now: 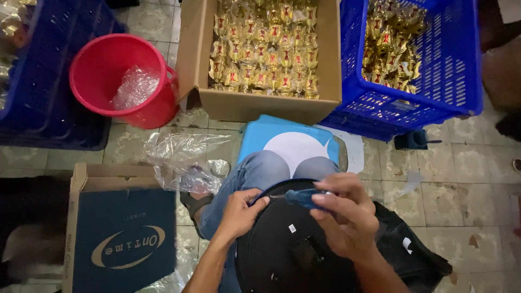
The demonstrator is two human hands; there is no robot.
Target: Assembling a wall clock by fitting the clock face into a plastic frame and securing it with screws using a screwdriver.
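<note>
blue-handled screwdriver (300, 198) in right hand (347, 217), on round black disc (287, 244).

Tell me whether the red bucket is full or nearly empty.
Nearly empty: the red bucket stands upright, holding only crumpled clear plastic at its bottom.

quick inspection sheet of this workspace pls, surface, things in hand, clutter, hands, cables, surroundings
surface: worn tiled floor
job's things: round black disc on the lap; blue-handled screwdriver
clutter: clear plastic wrap on the floor
hands: left hand grips the disc's rim; right hand holds the screwdriver
cables: nothing seen
surroundings: cardboard box and blue crate of gold pieces, red bucket, blue printed box
</note>
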